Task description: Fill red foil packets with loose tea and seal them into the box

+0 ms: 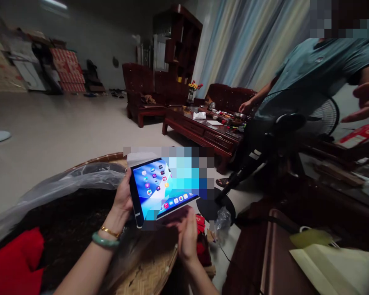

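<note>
A tablet [153, 194] with a lit home screen and several app icons is held up in front of me, tilted. Its right part is covered by blurred blocks. My left hand [124, 194] is closed on its left edge; a gold bracelet [110, 232] and a green bangle [105, 240] circle that wrist. Just below the tablet's lower right edge is my right hand [188, 235], fingers stretched out and apart; whether it touches the tablet I cannot tell. Under both lies a round woven bamboo tray [149, 268], with dark loose material [70, 221] and clear plastic sheeting [80, 176].
A person in a teal shirt [313, 69] stands at the right behind a black standing fan [290, 123], one hand over a wooden coffee table [197, 128] with items on it. Red cloth [17, 260] lies at lower left. A pale paper bag [338, 266] sits at lower right.
</note>
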Demonstrator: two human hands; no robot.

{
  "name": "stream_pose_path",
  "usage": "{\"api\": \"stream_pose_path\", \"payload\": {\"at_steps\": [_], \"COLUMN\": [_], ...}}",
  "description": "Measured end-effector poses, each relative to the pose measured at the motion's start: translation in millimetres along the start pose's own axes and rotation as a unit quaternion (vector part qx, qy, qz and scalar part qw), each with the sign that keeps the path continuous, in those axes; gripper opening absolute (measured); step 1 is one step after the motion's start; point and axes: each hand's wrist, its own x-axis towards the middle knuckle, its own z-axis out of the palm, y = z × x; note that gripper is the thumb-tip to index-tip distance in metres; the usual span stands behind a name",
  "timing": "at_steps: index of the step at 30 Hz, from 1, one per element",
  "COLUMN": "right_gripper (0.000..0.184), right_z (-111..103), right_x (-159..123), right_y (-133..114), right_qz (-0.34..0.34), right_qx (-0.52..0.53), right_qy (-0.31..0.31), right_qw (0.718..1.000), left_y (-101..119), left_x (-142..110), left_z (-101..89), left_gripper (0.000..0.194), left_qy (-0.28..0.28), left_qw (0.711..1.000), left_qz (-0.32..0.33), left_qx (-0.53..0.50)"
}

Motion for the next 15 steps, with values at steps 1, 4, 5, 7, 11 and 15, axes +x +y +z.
{"api": "stream_pose_path", "payload": {"at_steps": [1,4,5,7,11,15], "right_gripper": [0.036,0.031,0.033,0.035,0.036,0.038], "right_z": [-11,-31,-32,-25,-10,-12], "right_x": [4,14,16,19,25,31], "right_y": [-6,-29,-38,-53,-66,-71], "right_qz": [-0.071,-0.337,-0.392,-0.445,-0.461,-0.443], "right_qx": [-0.061,-0.269,-0.335,-0.432,-0.494,-0.522], "right_qy": [0.051,0.074,0.026,-0.06,-0.09,-0.036], "right_qw": [0.994,0.9,0.856,0.782,0.732,0.728], "left_y": [0,-1,-2,-3,-3,-1], "left_x": [1,1,1,0,-3,-6], "left_z": [-1.2,-1.5,-0.6,1.4,1.3,0.1], "left_gripper": [0.05,0.053,0.054,0.056,0.058,0.056], "left_qy": [-0.001,-0.018,-0.024,-0.029,-0.026,-0.03], "left_qw": [1.0,1.0,1.0,0.999,0.999,0.999], "left_qz": [-0.003,-0.012,-0.017,-0.027,-0.042,-0.036], "left_qx": [0.0,0.0,0.002,0.008,0.021,0.009]}}
